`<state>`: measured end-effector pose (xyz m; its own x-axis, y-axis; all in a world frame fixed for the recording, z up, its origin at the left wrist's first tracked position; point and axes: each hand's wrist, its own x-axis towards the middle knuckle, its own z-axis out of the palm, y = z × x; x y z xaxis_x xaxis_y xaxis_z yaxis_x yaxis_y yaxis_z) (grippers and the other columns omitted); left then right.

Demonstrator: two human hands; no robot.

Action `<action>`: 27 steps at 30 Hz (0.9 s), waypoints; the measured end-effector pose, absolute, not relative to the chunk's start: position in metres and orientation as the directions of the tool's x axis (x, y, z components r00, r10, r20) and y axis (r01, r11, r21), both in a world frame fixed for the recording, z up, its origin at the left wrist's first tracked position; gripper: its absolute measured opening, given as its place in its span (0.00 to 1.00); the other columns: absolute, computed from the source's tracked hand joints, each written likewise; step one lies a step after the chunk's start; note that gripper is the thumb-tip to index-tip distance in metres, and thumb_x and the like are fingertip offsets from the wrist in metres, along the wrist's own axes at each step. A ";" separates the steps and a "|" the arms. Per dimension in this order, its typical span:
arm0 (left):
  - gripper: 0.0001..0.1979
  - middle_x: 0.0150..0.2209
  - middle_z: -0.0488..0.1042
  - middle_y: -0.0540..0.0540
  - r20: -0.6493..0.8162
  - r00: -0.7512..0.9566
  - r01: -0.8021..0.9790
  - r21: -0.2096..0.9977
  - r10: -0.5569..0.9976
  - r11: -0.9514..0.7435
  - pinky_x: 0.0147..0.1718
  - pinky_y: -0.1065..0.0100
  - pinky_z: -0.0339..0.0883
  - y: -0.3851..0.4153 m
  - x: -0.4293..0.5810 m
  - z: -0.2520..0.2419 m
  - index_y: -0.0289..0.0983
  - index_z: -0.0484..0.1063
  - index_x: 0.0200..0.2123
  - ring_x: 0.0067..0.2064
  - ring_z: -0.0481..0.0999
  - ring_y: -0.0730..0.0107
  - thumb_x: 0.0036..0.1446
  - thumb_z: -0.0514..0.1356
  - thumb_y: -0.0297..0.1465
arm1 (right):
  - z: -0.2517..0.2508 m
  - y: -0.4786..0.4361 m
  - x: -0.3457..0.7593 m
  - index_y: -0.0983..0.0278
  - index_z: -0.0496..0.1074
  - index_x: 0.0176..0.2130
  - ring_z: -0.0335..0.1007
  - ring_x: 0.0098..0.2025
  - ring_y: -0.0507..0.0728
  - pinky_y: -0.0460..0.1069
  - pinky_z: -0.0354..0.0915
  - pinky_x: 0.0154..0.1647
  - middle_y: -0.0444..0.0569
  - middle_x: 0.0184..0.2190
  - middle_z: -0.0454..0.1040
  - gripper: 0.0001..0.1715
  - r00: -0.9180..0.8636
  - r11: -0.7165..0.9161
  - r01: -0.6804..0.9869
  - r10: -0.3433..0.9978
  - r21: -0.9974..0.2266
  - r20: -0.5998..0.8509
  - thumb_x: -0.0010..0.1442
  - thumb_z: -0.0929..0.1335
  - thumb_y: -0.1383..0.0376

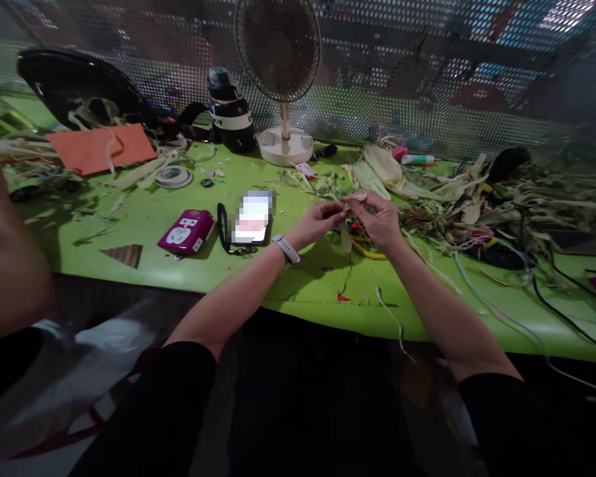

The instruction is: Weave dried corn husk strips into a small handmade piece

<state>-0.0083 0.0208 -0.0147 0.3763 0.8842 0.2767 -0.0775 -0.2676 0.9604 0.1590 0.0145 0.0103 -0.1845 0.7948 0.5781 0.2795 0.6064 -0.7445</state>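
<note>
My left hand (316, 222) and my right hand (377, 217) meet above the green table (298, 288), fingertips pinched together. Between them is a pale strip of corn husk (346, 240), its end hanging below the fingers. Part of the strip is hidden by my fingertips. Just under my right hand lie yellow-handled scissors (370, 252), partly covered by the hand. Behind my hands rests a larger bundle of pale husks (377, 165). A phone with a lit screen (253, 218) stands left of my left hand, next to a purple device (187, 232).
A desk fan (284, 147) and a dark bottle (232, 119) stand at the back. Dried husks (457, 205) and cables pile up at right. An orange card (104, 149) and a tape roll (173, 177) lie at left. Another person's arm (7, 258) reaches in at far left.
</note>
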 end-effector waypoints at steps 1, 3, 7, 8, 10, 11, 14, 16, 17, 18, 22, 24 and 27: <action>0.14 0.28 0.71 0.49 0.264 0.373 -0.079 0.964 0.889 -0.253 0.30 0.70 0.60 0.020 -0.008 -0.014 0.33 0.74 0.33 0.28 0.65 0.77 0.52 0.66 0.40 | 0.010 0.015 0.158 0.59 0.77 0.33 0.74 0.40 0.57 0.54 0.68 0.49 0.47 0.34 0.78 0.15 -0.151 0.591 0.266 0.806 -0.761 0.572 0.59 0.69 0.51; 0.14 0.28 0.72 0.49 0.240 0.371 -0.070 0.970 0.897 -0.231 0.31 0.70 0.61 0.018 -0.007 -0.013 0.33 0.75 0.33 0.29 0.66 0.77 0.52 0.66 0.40 | 0.007 0.017 0.157 0.59 0.77 0.32 0.74 0.39 0.56 0.53 0.68 0.47 0.46 0.33 0.77 0.17 -0.104 0.552 0.254 0.832 -0.794 0.545 0.58 0.69 0.49; 0.12 0.29 0.74 0.47 0.224 0.414 -0.016 0.971 0.882 -0.239 0.33 0.69 0.62 0.017 -0.008 -0.011 0.33 0.76 0.33 0.31 0.68 0.75 0.52 0.66 0.37 | 0.002 0.020 0.157 0.60 0.76 0.31 0.73 0.39 0.55 0.52 0.68 0.46 0.46 0.33 0.76 0.18 -0.055 0.494 0.246 0.866 -0.834 0.497 0.57 0.70 0.48; 0.11 0.30 0.74 0.47 0.232 0.427 -0.007 0.967 0.874 -0.253 0.33 0.69 0.62 0.016 -0.009 -0.010 0.33 0.77 0.33 0.31 0.68 0.75 0.53 0.65 0.36 | 0.001 0.019 0.157 0.60 0.76 0.31 0.73 0.39 0.55 0.51 0.68 0.45 0.45 0.32 0.76 0.18 -0.048 0.489 0.245 0.869 -0.837 0.493 0.57 0.69 0.48; 0.11 0.29 0.73 0.47 0.250 0.456 0.013 0.958 0.854 -0.288 0.33 0.69 0.62 0.016 -0.010 -0.010 0.33 0.76 0.32 0.31 0.68 0.75 0.53 0.65 0.36 | 0.000 0.018 0.156 0.60 0.76 0.30 0.72 0.38 0.55 0.51 0.68 0.44 0.45 0.32 0.76 0.18 -0.034 0.483 0.248 0.871 -0.840 0.490 0.58 0.69 0.49; 0.11 0.28 0.73 0.48 0.256 0.471 0.025 0.953 0.844 -0.303 0.32 0.69 0.61 0.016 -0.010 -0.010 0.33 0.76 0.32 0.30 0.68 0.75 0.53 0.65 0.36 | 0.000 0.018 0.155 0.60 0.76 0.30 0.72 0.38 0.55 0.51 0.68 0.44 0.45 0.32 0.76 0.17 -0.028 0.482 0.249 0.871 -0.840 0.491 0.58 0.69 0.49; 0.12 0.26 0.70 0.50 0.251 0.497 0.051 0.947 0.830 -0.317 0.30 0.70 0.59 0.014 -0.010 -0.010 0.34 0.75 0.30 0.29 0.66 0.75 0.54 0.65 0.38 | 0.001 0.017 0.154 0.60 0.75 0.29 0.72 0.36 0.54 0.51 0.67 0.42 0.45 0.30 0.75 0.17 0.009 0.470 0.221 0.875 -0.854 0.484 0.57 0.70 0.50; 0.13 0.25 0.69 0.50 0.254 0.488 0.038 0.949 0.835 -0.312 0.30 0.70 0.59 0.013 -0.007 -0.009 0.34 0.74 0.30 0.28 0.64 0.75 0.55 0.64 0.39 | 0.004 0.018 0.155 0.61 0.76 0.28 0.71 0.33 0.54 0.51 0.67 0.40 0.45 0.28 0.75 0.16 0.013 0.440 0.190 0.893 -0.878 0.450 0.55 0.71 0.51; 0.13 0.25 0.68 0.51 0.259 0.480 0.029 0.950 0.838 -0.310 0.29 0.70 0.58 0.012 -0.006 -0.009 0.34 0.73 0.30 0.28 0.64 0.76 0.55 0.63 0.39 | 0.006 0.019 0.156 0.61 0.76 0.28 0.71 0.32 0.54 0.51 0.67 0.39 0.45 0.28 0.75 0.16 0.001 0.422 0.180 0.903 -0.889 0.429 0.55 0.72 0.51; 0.13 0.25 0.67 0.51 0.262 0.472 0.022 0.951 0.842 -0.308 0.29 0.70 0.57 0.011 -0.005 -0.009 0.34 0.73 0.30 0.28 0.63 0.76 0.56 0.62 0.40 | 0.007 0.020 0.158 0.62 0.76 0.27 0.71 0.32 0.54 0.51 0.67 0.39 0.45 0.27 0.75 0.16 -0.020 0.406 0.178 0.912 -0.896 0.409 0.54 0.72 0.51; 0.14 0.24 0.62 0.53 0.241 0.451 0.057 0.953 0.859 -0.298 0.27 0.70 0.52 0.012 -0.003 -0.012 0.35 0.69 0.28 0.26 0.58 0.77 0.56 0.62 0.40 | 0.012 0.021 0.162 0.63 0.76 0.26 0.71 0.31 0.53 0.50 0.67 0.38 0.45 0.24 0.75 0.17 -0.101 0.379 0.211 0.925 -0.901 0.365 0.53 0.72 0.52; 0.14 0.23 0.61 0.54 0.225 0.448 0.082 0.953 0.865 -0.291 0.26 0.70 0.51 0.013 -0.003 -0.014 0.35 0.68 0.26 0.25 0.57 0.77 0.55 0.63 0.40 | 0.012 0.020 0.162 0.63 0.76 0.26 0.71 0.31 0.54 0.50 0.67 0.36 0.45 0.24 0.75 0.17 -0.117 0.373 0.229 0.927 -0.899 0.355 0.53 0.72 0.52; 0.16 0.23 0.61 0.54 0.217 0.438 0.074 0.958 0.872 -0.275 0.27 0.70 0.52 0.015 -0.003 -0.015 0.36 0.67 0.26 0.26 0.56 0.77 0.53 0.64 0.41 | 0.011 0.018 0.161 0.63 0.76 0.25 0.71 0.30 0.54 0.50 0.67 0.35 0.45 0.25 0.77 0.17 -0.107 0.379 0.233 0.925 -0.896 0.364 0.52 0.72 0.51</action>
<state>-0.0030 0.0148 -0.0154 0.4383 0.8723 0.2167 0.0743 -0.2754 0.9584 0.1606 0.0178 0.0114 -0.1066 0.9254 0.3638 0.2332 0.3789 -0.8956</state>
